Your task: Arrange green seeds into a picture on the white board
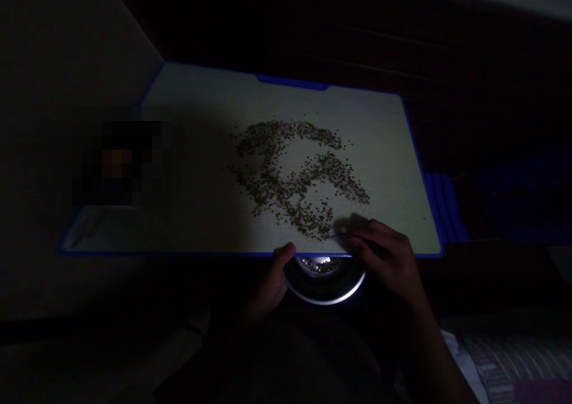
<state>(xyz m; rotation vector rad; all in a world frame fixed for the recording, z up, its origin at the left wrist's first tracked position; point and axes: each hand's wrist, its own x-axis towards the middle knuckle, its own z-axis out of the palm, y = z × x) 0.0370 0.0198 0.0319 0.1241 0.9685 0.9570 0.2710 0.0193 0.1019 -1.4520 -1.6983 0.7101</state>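
Note:
Small dark green grains, like mung beans (310, 216), lie scattered in curved bands on a pale tabletop (187, 213) with a blue rim. Just under its near edge is a round metal bowl (326, 302) with some of the same grains inside. My left hand (277, 279) grips the bowl's left side, its thumb up against the table's edge. Over the edge, to the right of the bowl, my right hand (386, 255) is closed on a thin, dark, slender tool (339, 235). The tool's tip is beside the nearest grains; its kind is too dim to tell.
A blurred-out patch (118, 165) covers something at the table's left end. Blue striped cloth or plastic (444, 207) shows past the right edge. Striped fabric (518, 344) lies at the lower right. A wall (58, 52) stands at the left, and the room is dark.

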